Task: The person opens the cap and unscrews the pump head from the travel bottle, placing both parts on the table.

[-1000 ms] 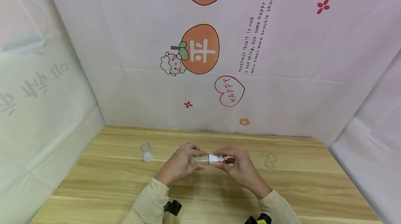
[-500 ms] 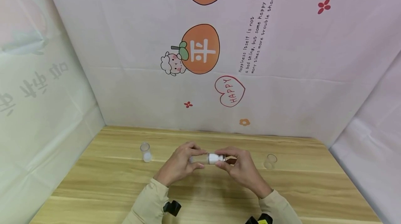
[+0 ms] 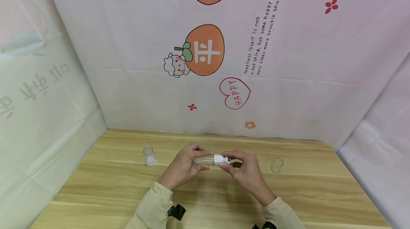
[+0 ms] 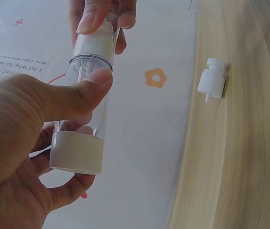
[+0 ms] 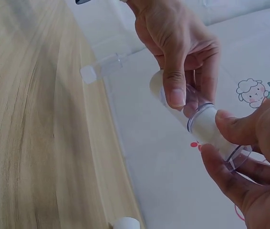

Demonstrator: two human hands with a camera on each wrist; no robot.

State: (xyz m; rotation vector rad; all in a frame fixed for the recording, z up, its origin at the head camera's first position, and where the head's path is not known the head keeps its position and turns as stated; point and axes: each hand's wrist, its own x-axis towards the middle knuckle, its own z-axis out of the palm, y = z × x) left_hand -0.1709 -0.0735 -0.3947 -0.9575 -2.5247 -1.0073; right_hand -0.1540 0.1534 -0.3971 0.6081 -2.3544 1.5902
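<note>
My left hand (image 3: 182, 166) holds a clear, empty-looking bottle (image 3: 204, 160) with a white base (image 4: 77, 152), thumb and fingers round its body. In the head view the bottle lies sideways, raised over the table. My right hand (image 3: 248, 172) pinches the white part (image 3: 219, 160) at the bottle's other end with thumb and fingertips. A clear sleeve (image 5: 239, 157) shows past that white part in the right wrist view. On the table behind the hands stands a white pump head (image 4: 212, 81), hidden in the head view.
A clear tube with a white bottom (image 3: 149, 156) stands on the wooden table (image 3: 105, 186) to the left. To the right is a clear cap (image 3: 276, 165). Printed white cloth (image 3: 144, 97) walls the back and both sides.
The white part at the bottle's end has turned; dark marks on it have gone from sight. The bottle has risen very slightly, and both hands stay on it.
</note>
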